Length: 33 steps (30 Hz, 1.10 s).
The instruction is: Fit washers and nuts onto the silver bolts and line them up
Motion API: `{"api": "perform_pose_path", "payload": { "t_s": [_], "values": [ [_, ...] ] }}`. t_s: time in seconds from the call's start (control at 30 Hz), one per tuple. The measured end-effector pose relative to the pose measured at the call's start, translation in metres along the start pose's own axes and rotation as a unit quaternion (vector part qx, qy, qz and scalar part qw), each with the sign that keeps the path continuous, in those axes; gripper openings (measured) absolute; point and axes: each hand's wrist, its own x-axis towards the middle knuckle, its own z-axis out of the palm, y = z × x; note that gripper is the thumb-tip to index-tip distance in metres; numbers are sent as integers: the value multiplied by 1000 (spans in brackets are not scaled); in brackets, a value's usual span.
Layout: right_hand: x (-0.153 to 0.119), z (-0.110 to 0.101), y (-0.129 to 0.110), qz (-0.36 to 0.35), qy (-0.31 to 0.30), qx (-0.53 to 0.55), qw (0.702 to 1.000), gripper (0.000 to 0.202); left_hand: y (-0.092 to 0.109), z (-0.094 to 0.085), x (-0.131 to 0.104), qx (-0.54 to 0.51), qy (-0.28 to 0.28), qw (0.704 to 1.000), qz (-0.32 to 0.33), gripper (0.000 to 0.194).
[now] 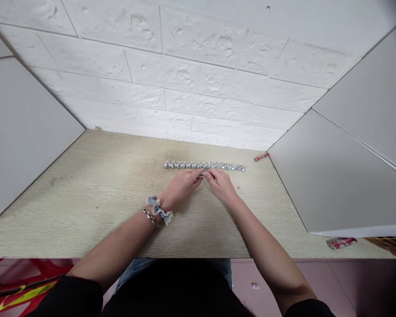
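We pinch a small metal piece between the fingertips of our left hand and right hand, both closed on it, just in front of the row of metal fasteners on the wooden table. We judge a piece is mid-handling; any placing wants a fine, steady touch. Bare table lies wide to the left; the right panel and red marker stand closer
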Motion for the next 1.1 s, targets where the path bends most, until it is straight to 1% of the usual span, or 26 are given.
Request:
{"api": "perform_pose_path", "payload": {
  "t_s": [0.07,0.17,0.27,0.33,0.37,0.47,0.5,0.6,0.67,0.8,0.97,1.1],
  "values": [
    [0,1,0,-2,-1,-7,1000,42,1,-1,0,-5,-8,1000,3,30],
    [-2,1,0,22,-1,-14,1000,51,1,-2,-1,5,-10,1000,-8,31],
    [-2,-1,0,39,13,-20,999,53,-1,-3,-1,22,-5,999,-24,31],
    [-2,-3,0,32,27,-23,999,48,-2,-3,-1,29,-3,999,-29,30],
    [-1,-3,0,25,32,-24,999,42,-3,-3,-1,32,-3,999,-31,30],
    [0,-4,2,-5,36,-28,999,15,-3,-3,-1,38,-5,999,-32,29],
    [0,-3,3,-18,35,-30,999,12,-4,-3,0,43,-3,999,-30,29],
    [0,1,6,-55,29,-43,997,16,-4,-3,-1,70,6,997,-18,30],
    [0,3,7,-63,18,-44,997,16,-5,-3,-1,89,11,996,-1,30],
    [0,4,7,-57,-1,-40,998,17,-6,1,-3,98,16,994,34,30],
    [1,0,4,-34,-7,-43,998,19,-8,3,-2,90,36,994,51,29],
    [2,-2,3,-22,-22,-49,998,36,-8,3,-3,81,49,992,81,27]
  ]
}}
